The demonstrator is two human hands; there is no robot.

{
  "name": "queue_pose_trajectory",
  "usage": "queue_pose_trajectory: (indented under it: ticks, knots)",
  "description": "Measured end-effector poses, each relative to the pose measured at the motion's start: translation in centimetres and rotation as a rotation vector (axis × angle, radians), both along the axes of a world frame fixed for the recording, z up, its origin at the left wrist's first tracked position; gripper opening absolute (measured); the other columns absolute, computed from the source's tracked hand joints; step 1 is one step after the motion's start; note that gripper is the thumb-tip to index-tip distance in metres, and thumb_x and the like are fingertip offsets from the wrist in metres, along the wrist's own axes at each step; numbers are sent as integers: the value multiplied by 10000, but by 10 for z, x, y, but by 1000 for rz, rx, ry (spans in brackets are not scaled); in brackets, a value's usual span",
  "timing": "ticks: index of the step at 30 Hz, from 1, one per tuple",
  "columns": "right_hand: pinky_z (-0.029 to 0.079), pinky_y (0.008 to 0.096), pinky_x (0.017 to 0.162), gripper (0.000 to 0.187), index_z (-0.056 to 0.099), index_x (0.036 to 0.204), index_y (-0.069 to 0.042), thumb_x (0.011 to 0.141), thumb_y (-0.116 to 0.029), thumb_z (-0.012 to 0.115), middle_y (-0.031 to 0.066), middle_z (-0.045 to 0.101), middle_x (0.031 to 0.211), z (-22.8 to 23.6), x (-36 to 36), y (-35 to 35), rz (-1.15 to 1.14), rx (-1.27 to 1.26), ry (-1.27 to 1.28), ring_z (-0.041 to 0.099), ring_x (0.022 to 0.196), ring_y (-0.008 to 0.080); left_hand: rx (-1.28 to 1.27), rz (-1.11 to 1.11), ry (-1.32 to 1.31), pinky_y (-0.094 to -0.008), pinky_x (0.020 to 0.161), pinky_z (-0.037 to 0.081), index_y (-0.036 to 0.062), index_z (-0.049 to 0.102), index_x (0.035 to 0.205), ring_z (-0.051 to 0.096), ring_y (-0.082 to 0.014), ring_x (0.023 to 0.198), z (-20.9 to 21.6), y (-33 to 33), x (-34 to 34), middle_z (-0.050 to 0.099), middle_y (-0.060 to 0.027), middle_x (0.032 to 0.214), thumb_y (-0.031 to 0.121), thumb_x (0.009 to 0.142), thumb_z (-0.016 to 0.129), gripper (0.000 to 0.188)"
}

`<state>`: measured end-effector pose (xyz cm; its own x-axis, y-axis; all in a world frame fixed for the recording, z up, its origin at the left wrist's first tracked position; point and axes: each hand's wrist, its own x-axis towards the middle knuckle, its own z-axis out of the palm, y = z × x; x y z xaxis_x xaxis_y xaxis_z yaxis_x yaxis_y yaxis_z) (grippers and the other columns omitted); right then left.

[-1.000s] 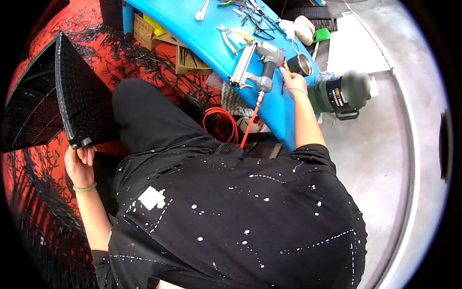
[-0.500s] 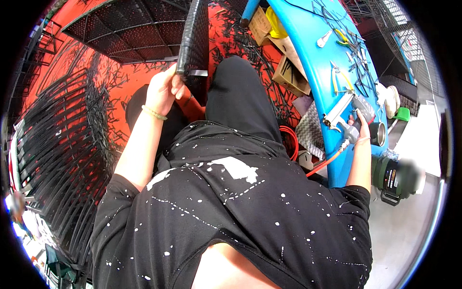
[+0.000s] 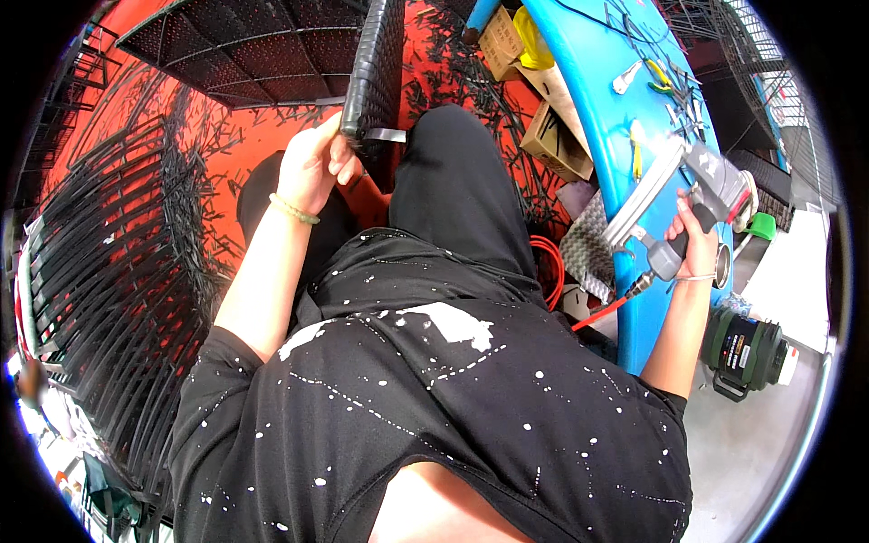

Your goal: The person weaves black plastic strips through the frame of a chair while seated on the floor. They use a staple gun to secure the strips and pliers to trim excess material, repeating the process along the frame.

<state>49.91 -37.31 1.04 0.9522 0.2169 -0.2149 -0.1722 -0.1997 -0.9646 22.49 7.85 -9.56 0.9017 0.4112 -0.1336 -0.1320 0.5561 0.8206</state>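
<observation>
Black wicker weave wraps an upright panel in front of me. At its lower end my left hand grips the edge with curled fingers. A short pale flat strip juts from that end toward my knee. Over on the right, my right hand is wrapped round the dark handle of a silver and grey air staple gun, raised over the blue table. An orange air hose runs from the handle's base. The staple gun's long magazine slants down toward the table's near edge.
Yellow-handled pliers, cutters and black scraps lie on the table. Cardboard boxes stand under it. A second curved wicker piece is at the far left, with dark slats nearer. Scraps litter the red floor.
My right hand has lifted the staple gun off the tabletop area and turned it. The left hand and the wicker panel have shifted only slightly.
</observation>
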Motion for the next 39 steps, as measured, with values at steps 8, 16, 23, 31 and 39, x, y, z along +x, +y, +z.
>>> queue_pose_trajectory:
  ticks: [8, 16, 23, 31, 39]
  knots:
    - [473, 266, 557, 251, 691, 1068, -16, 836, -71, 769, 24, 667, 826, 41, -82, 149, 629, -607, -1117, 580, 615, 98, 14, 66, 64, -266, 508, 364, 103, 427, 662, 391, -140, 452, 6, -3, 1, 373, 8, 534, 263, 1042, 407, 412]
    - [551, 353, 712, 284, 687, 1018, -103, 771, -229, 750, 69, 691, 894, 21, -88, 236, 1039, 29, -1007, 679, 777, 262, 24, 140, 84, -317, 590, 455, 63, 548, 672, 480, -171, 469, 0, -4, 2, 427, -13, 514, 327, 1036, 483, 455]
    - [551, 324, 729, 314, 690, 1025, -85, 720, -118, 758, 77, 706, 881, -6, -72, 217, 1176, 62, -555, 685, 762, 235, -24, 51, 41, -282, 488, 404, 31, 560, 660, 472, -168, 463, 5, -2, -3, 430, -29, 515, 285, 1032, 505, 454]
    - [547, 317, 729, 293, 694, 1043, -88, 757, -138, 728, 97, 709, 922, -20, -75, 219, 1224, -94, -839, 695, 796, 272, -16, 38, 16, -283, 489, 411, 23, 568, 655, 484, -168, 457, 3, 2, 0, 440, -31, 522, 274, 1028, 515, 452]
    - [550, 331, 751, 326, 687, 1064, -78, 751, -153, 744, 91, 719, 939, -30, -67, 214, 1211, -68, -672, 704, 824, 261, -10, 23, -6, -287, 500, 419, 29, 544, 632, 487, -175, 461, 2, 2, 3, 438, -38, 520, 292, 1025, 520, 473]
